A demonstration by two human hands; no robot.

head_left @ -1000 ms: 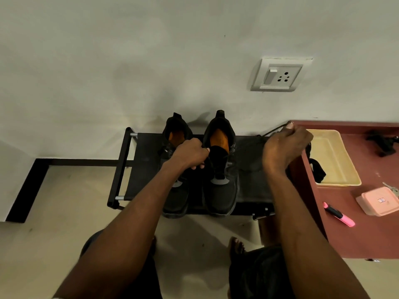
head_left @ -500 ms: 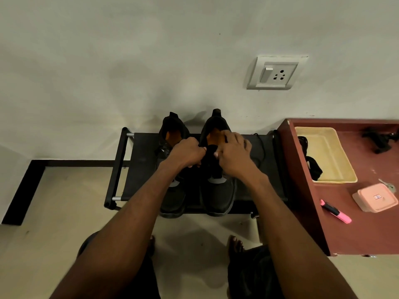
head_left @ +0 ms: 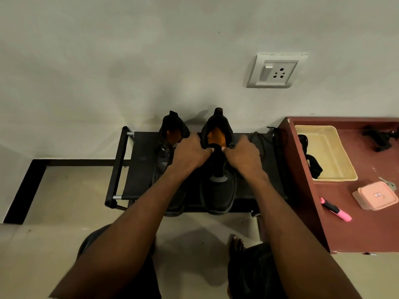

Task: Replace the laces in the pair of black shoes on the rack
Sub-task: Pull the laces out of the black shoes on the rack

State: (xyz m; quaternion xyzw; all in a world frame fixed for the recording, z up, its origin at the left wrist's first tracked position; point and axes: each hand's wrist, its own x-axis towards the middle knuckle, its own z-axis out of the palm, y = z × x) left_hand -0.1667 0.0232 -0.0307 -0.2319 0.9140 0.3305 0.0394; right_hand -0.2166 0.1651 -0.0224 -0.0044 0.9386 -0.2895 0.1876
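The right-hand shoe [head_left: 218, 186] sits on the rack [head_left: 138, 169] beside its twin, left hand [head_left: 191, 152] and right hand [head_left: 244, 155] each pinching its throat beside the tongue (lace itself too dark to make out); I'd pull evenly, keeping the shoe pinned

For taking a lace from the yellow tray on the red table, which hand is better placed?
Probably the right hand. It works on the right shoe, on the side of the red table and the yellow tray. The left hand would cross over.
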